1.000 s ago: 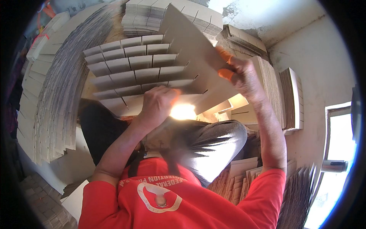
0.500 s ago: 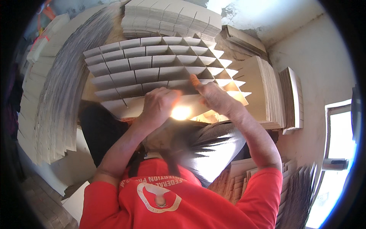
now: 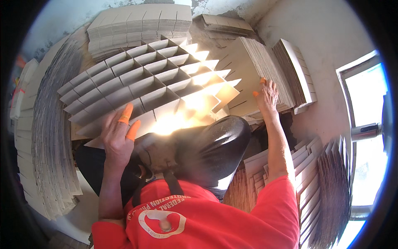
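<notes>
A cardboard divider grid [image 3: 137, 76] of interlocking slotted strips lies before my folded legs, with bright sunlight on its right end. At its near left edge, my left hand [image 3: 117, 135] has thumb and forefinger spread, both in orange finger covers. It touches or nearly touches the nearest strip; no grip on it shows. My right hand [image 3: 268, 96] reaches out to the right, over the near edge of a stack of cardboard sheets [image 3: 259, 62]. Its fingers are stretched out and also wear orange covers, and nothing shows held in them.
A tall row of cardboard strips [image 3: 54, 120] stands along the left. Behind the grid is a stack of slotted strips [image 3: 141, 25]. Another slotted stack [image 3: 296, 68] leans near the right wall. More strips [image 3: 304, 174] fill the lower right, below a bright window [image 3: 367, 141].
My right hand has left the grid and moved right to the sheet stack. My left hand has slid left along the near edge, its fingers now spread. The view has shifted too.
</notes>
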{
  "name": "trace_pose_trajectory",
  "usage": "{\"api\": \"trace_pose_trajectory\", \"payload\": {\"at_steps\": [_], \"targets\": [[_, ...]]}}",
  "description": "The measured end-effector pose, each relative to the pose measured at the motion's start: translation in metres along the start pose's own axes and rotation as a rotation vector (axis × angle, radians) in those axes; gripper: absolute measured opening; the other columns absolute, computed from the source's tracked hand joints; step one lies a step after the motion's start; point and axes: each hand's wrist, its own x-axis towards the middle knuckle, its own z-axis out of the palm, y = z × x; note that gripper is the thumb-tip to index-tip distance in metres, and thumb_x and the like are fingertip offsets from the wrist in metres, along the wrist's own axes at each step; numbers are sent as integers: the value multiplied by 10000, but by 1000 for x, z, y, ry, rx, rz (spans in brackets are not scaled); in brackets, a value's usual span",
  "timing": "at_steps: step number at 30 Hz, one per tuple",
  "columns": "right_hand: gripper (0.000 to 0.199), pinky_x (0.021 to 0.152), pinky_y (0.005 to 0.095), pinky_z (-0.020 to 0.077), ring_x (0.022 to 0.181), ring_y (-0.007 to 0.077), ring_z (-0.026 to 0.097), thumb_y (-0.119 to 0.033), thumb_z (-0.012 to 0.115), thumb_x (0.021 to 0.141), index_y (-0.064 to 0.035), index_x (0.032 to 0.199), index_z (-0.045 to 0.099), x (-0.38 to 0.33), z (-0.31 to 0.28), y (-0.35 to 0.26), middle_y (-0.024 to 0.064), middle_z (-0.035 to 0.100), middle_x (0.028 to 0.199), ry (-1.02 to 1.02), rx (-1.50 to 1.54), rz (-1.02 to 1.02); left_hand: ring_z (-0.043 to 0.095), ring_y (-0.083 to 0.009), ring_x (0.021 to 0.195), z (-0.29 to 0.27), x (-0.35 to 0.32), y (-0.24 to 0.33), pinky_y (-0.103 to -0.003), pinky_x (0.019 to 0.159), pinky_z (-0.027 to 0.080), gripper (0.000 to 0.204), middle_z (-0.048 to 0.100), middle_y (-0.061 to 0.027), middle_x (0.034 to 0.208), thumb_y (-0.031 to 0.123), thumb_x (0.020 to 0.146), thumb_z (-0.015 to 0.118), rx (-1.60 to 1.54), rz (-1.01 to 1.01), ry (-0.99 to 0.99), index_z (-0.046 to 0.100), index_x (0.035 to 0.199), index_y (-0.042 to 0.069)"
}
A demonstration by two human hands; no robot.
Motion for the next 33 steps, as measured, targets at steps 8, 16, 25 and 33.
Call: {"api": "trace_pose_trajectory", "payload": {"at_steps": [8, 16, 25, 33], "targets": [[289, 736, 419, 499, 843, 333, 656, -120, 742, 821, -5, 1037, 590, 27, -4, 24, 184, 669, 862, 120, 626, 492, 637, -288, 1007, -4, -7, -9, -390, 878, 506, 396, 686, -145, 1086, -4, 792, 748, 30, -79, -10, 667, 1180, -16], [370, 675, 174, 472, 707, 20, 544, -6, 702, 874, -5, 1235, 619, 53, -161, -53, -3, 647, 771, 774, 953, 142, 651, -286, 841, 4, -12, -9, -374, 774, 519, 322, 708, -136, 931, 32, 751, 782, -1, -65, -20, 717, 1065, -1], [487, 753, 206, 531, 891, 66, 637, 111, 669, 832, 18, 1304, 595, 49, -229, -145, 40, 701, 1031, -38, 1474, -318, 632, -272, 683, 18, -15, -13, -366, 648, 499, 216, 695, -124, 798, 22, 709, 780, -61, -48, -18, 719, 915, -8], [443, 840, 240, 551, 1016, 123, 642, 123, 626, 851, 88, 1288, 567, 60, -215, -176, 133, 645, 1261, -161, 1569, -424, 592, -283, 638, 20, -14, -12, -393, 584, 465, 176, 649, -129, 729, 10, 707, 771, -82, -54, 20, 706, 870, -8]]}}
